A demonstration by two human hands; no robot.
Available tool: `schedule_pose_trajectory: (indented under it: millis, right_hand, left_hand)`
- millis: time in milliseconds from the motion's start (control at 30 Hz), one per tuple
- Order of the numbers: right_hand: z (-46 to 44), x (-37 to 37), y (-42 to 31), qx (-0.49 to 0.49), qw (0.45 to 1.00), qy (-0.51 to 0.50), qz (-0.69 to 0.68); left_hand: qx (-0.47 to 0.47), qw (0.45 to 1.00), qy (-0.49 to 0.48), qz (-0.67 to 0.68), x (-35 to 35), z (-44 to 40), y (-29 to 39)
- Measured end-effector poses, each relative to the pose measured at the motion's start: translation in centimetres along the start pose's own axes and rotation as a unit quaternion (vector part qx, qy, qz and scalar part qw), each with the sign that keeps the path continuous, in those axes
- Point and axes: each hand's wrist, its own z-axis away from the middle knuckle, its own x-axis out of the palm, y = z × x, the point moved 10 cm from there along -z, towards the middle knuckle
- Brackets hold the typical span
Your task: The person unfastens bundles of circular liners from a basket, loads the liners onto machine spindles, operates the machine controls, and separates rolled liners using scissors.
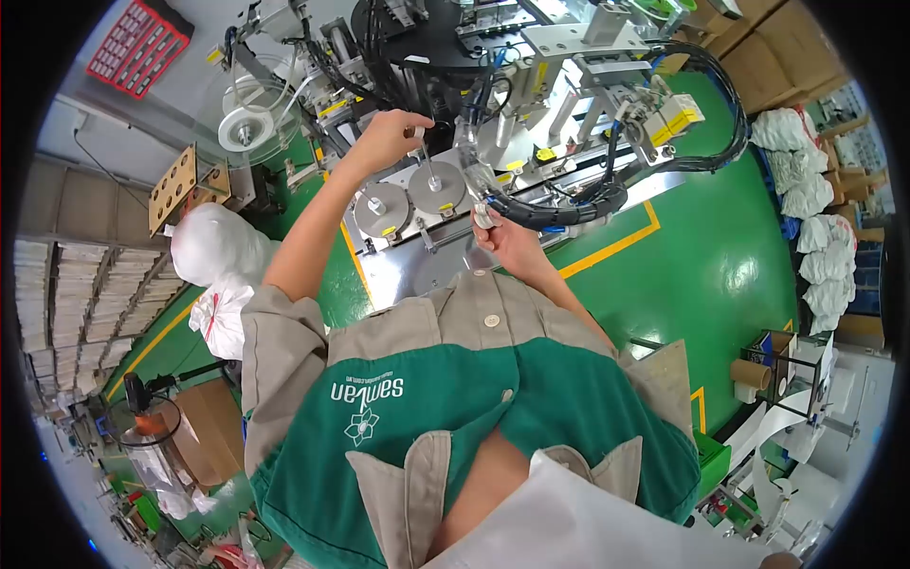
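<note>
My left hand (pixel 384 142) reaches over the machine, its thumb and fingers closed around a small white cylindrical piece (pixel 414 133). Just below that hand a grey round disc (pixel 445 197) carries a thin upright rod (pixel 433 168) at its centre. Beside it, to the left, lies a second grey disc (pixel 387 223) with a white hub. At the machine's front edge my right hand (pixel 517 248) pinches a small whitish piece (pixel 483 216), whose kind I cannot make out. A black bundled cable hose (pixel 545 211) curves right above the right hand.
Metal brackets and a yellow-labelled unit (pixel 673 120) stand on the machine at right. A white reel (pixel 244 128) is at left. White sacks (pixel 223 247) sit left on the green floor (pixel 730 270); more sacks (pixel 825 242) and cardboard boxes (pixel 782 62) line the right.
</note>
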Motion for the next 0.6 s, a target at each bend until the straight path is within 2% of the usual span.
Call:
schedule_pose_trajectory:
  millis: [100,200,233,333,367,400,467,500,533,567,600]
  right_hand:
    - [0.9,-0.1,-0.8,-0.028,0.999,0.002,0.044]
    - [1.8,-0.8,-0.8,-0.030,0.997,0.026,0.069]
    - [2.1,-0.5,-0.9,-0.029,0.995,0.008,0.091]
    - [4.1,1.2,-1.8,-0.053,0.993,0.039,0.097]
    - [4.8,1.6,-2.1,-0.066,0.993,0.048,0.089]
    - [5.4,1.2,-1.2,-0.053,0.994,0.066,0.062]
    - [6.4,-0.9,-0.6,-0.071,0.991,0.111,0.012]
    - [6.8,-1.2,-0.7,-0.085,0.992,0.095,0.009]
    - [7.5,-1.3,-0.8,-0.095,0.992,0.082,0.007]
    - [8.5,-0.9,-1.6,-0.100,0.991,0.090,0.011]
    - [9.7,-0.8,-2.0,-0.090,0.991,0.095,0.014]
  left_hand:
    - [0.016,0.997,-0.049,-0.051,0.7,-0.9,0.8]
    - [0.041,0.981,-0.102,-0.160,1.0,-1.2,2.9]
    - [-0.009,0.977,-0.135,-0.166,1.0,-1.1,3.1]
    - [0.002,0.959,-0.202,-0.200,2.2,-1.5,3.7]
    - [0.016,0.943,-0.216,-0.253,1.8,-0.9,5.2]
    - [0.082,0.950,-0.176,-0.246,1.9,-1.0,5.8]
    - [0.137,0.949,-0.126,-0.256,4.5,-2.2,2.0]
    - [0.125,0.958,-0.114,-0.233,3.5,-1.0,2.5]
    - [0.194,0.963,-0.026,-0.184,2.7,-0.3,2.9]
    - [0.147,0.979,0.044,-0.131,0.5,1.2,4.5]
    - [0.024,0.990,0.001,-0.141,0.7,3.3,3.8]
